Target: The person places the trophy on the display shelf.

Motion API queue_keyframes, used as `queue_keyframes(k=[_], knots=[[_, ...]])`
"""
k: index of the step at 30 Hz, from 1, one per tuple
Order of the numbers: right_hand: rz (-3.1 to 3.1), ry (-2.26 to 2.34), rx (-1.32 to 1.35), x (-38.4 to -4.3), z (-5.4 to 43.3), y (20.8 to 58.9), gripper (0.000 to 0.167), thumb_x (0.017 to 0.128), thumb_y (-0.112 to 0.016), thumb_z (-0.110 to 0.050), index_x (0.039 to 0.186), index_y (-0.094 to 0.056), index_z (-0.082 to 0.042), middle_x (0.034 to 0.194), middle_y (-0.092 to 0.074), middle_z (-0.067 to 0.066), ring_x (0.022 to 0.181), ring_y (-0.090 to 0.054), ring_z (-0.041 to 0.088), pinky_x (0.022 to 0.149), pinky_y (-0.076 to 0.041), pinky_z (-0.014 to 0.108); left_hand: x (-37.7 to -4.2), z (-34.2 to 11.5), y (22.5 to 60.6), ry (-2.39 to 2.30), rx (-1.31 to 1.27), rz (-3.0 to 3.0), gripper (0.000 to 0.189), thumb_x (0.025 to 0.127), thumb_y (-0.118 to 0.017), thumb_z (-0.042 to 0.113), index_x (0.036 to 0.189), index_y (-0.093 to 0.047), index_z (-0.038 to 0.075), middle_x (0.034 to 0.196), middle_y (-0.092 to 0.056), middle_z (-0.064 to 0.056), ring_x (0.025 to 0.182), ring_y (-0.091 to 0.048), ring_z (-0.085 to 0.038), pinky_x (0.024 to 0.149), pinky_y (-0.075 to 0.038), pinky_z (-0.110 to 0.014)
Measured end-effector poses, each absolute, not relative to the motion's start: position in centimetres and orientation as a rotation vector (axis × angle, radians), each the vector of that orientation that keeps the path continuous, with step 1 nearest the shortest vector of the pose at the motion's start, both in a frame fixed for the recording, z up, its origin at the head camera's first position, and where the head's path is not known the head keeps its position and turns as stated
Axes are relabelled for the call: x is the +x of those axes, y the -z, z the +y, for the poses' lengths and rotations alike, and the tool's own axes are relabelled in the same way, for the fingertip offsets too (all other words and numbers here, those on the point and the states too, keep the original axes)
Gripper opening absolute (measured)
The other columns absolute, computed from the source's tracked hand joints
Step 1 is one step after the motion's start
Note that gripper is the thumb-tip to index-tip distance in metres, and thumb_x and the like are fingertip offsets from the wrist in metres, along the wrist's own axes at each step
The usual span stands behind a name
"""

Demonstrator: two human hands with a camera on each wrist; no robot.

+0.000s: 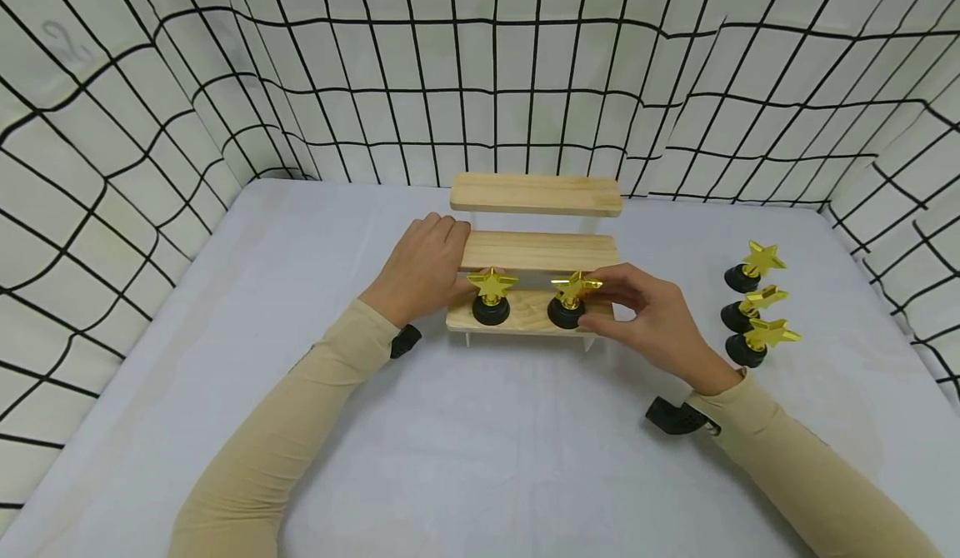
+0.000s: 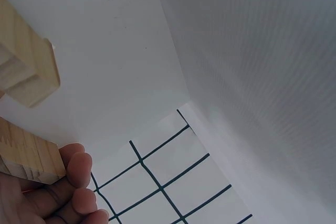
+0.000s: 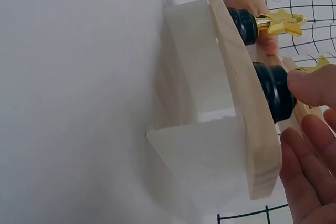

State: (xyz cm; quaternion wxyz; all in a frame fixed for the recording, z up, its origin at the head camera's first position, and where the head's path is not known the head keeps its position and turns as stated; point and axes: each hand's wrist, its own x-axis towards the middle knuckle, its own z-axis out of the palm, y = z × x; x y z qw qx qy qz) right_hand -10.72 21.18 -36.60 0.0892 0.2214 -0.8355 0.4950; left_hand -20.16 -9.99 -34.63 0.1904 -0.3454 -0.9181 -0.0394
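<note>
A three-tiered wooden display stand (image 1: 538, 251) with white supports stands at the table's middle. My left hand (image 1: 427, 262) grips the left end of its middle board; the left wrist view shows its fingers curled around the board's end (image 2: 31, 153). Two small gold star trophies with black bases stand on the lowest board (image 1: 528, 301): a left trophy (image 1: 491, 310) and a right trophy (image 1: 566, 313). My right hand (image 1: 652, 316) pinches the right trophy. In the right wrist view, the thumb (image 3: 310, 85) touches its black base (image 3: 274, 94), which rests upright against the board.
Three more star trophies stand in a column at the right: a far one (image 1: 742, 277), a middle one (image 1: 738, 316) and a near one (image 1: 746, 350). White cloth covers the table (image 1: 480, 458). Black wire mesh (image 1: 495, 89) closes off the back and both sides.
</note>
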Motion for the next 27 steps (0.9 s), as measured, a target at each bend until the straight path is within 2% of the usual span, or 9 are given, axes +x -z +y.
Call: queue_keyframes(k=[8,15,21,27], knots=[[-2.439,-1.436,0.682,-10.3,22.6,36.2,0.048,0.075,-0.086,0.006,0.118,-0.068,-0.005,0.113,-0.073,0.009,0.103,-0.072,0.008,0.092,-0.058,0.02,-20.1,-10.0,34.7,0.115,-0.968,-2.59,0.055,0.078,-0.082,0.031,0.115,-0.06,-0.003,0.098,-0.066,-0.014,0.086,-0.055,-0.029,0.073,-0.046,-0.038],[-2.425,-1.371,0.653,-9.8,24.2,35.5,0.049,0.073,-0.084,0.013,0.116,-0.067,-0.003,0.108,-0.071,0.006,0.097,-0.069,-0.001,0.087,-0.057,0.016,-20.1,-10.1,34.6,0.109,-0.974,-2.584,0.058,0.078,-0.082,0.032,0.118,-0.06,-0.004,0.1,-0.067,-0.015,0.087,-0.056,-0.029,0.074,-0.046,-0.038],[-2.384,-1.318,0.636,-9.3,25.3,34.2,0.049,0.07,-0.084,0.017,0.113,-0.068,-0.002,0.107,-0.07,-0.007,0.093,-0.069,-0.001,0.086,-0.057,0.014,-20.2,-10.1,34.7,0.114,-0.971,-2.583,0.055,0.078,-0.081,0.029,0.117,-0.06,-0.004,0.098,-0.066,-0.015,0.085,-0.055,-0.029,0.072,-0.046,-0.038],[-2.317,-1.333,0.622,-8.6,26.2,33.1,0.047,0.07,-0.082,0.02,0.111,-0.068,0.002,0.106,-0.071,-0.007,0.091,-0.07,0.002,0.087,-0.057,0.014,-20.3,-10.1,34.8,0.137,-0.973,-2.581,0.053,0.077,-0.08,0.027,0.115,-0.06,-0.004,0.097,-0.066,-0.014,0.085,-0.056,-0.029,0.073,-0.046,-0.038]])
